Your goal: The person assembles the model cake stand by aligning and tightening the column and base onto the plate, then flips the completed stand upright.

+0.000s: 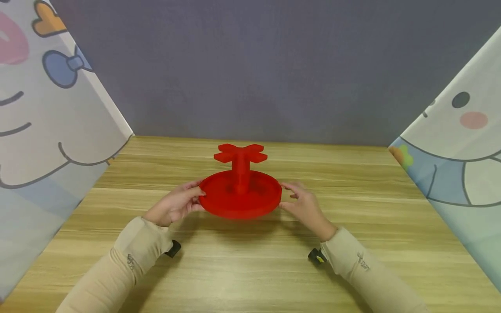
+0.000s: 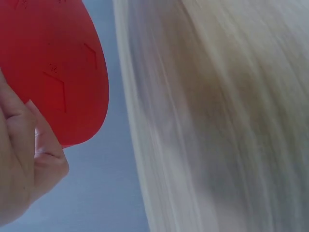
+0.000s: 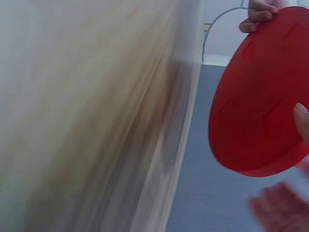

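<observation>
A red round tray [image 1: 239, 208] with a central post and a cross of flat, petal-like arms on top is held up over the table in the head view. My left hand [image 1: 181, 203] grips its left rim, thumb on the upper edge and fingers beneath. At the right rim, my right hand [image 1: 303, 205] has its thumb and fingers spread around the edge. The right wrist view shows the thumb over the tray's underside [image 3: 251, 116] and blurred fingers apart from it. Faint raised outlines mark the underside, also visible in the left wrist view.
A wood-grain table [image 1: 250, 269] lies below the tray. Behind it stands a grey wall panel [image 1: 258, 69]. Cartoon-printed panels flank the left side [image 1: 70, 117] and right side [image 1: 465, 152]. Dark wrist devices show at both cuffs.
</observation>
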### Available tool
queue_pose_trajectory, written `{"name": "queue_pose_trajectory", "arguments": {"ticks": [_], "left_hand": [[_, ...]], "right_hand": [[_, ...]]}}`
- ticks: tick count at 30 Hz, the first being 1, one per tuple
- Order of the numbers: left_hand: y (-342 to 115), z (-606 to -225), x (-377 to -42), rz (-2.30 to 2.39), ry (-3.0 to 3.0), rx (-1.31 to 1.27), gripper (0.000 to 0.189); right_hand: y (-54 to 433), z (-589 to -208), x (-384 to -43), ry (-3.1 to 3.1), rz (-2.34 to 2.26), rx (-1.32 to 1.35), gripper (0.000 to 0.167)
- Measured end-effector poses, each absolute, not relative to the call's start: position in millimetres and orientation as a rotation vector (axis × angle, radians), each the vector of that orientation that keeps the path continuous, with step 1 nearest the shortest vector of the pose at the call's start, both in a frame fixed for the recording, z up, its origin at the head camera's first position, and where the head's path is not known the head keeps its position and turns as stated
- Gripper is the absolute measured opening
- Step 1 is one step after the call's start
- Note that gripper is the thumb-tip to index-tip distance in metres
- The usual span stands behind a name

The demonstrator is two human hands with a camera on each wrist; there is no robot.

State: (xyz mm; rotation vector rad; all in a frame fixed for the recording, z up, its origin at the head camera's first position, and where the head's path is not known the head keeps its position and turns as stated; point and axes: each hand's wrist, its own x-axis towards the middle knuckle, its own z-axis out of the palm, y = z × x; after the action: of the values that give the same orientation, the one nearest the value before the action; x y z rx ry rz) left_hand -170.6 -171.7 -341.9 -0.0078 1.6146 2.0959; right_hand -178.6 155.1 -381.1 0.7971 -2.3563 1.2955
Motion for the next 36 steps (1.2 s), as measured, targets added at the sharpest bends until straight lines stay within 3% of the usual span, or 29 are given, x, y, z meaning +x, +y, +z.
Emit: {"name": "queue_pose_trajectory", "arguments": {"ticks": [5, 9, 15, 20, 22, 25, 36], "left_hand": [[-174.4, -338.7, -170.5, 2.160, 1.581, -0.044, 0.063], [-174.6, -335.3, -171.5, 2.180, 1.583, -0.070, 0.064], [-172.9, -331.8, -171.7, 2.158, 1.545, -0.070, 0.065], [-167.1, -329.6, -176.9, 2.186, 1.467, -0.001, 0.043], [-166.9, -330.3, -178.9, 2.185, 1.461, 0.063, 0.044], [-169.9, -334.1, -181.7, 2.147, 1.530, 0.174, 0.055], [-176.1, -364.0, -198.6, 1.749, 2.401, 0.811, 0.096]], "right_hand": [[148.2, -381.9, -189.9, -1.876, 1.087, 1.199, 0.009], [144.7, -379.6, -196.7, -1.683, 0.819, 1.264, 0.021], [144.5, -375.8, -195.3, -1.641, 0.719, 1.217, 0.022], [151.3, -371.6, -192.8, -1.774, 0.758, 1.054, 0.030], [154.2, -371.4, -191.0, -1.853, 0.858, 0.972, 0.033], [156.8, -370.8, -187.0, -1.944, 1.077, 0.843, 0.023], [163.3, -361.0, -179.9, -2.041, 1.661, 0.518, 0.030]]}}
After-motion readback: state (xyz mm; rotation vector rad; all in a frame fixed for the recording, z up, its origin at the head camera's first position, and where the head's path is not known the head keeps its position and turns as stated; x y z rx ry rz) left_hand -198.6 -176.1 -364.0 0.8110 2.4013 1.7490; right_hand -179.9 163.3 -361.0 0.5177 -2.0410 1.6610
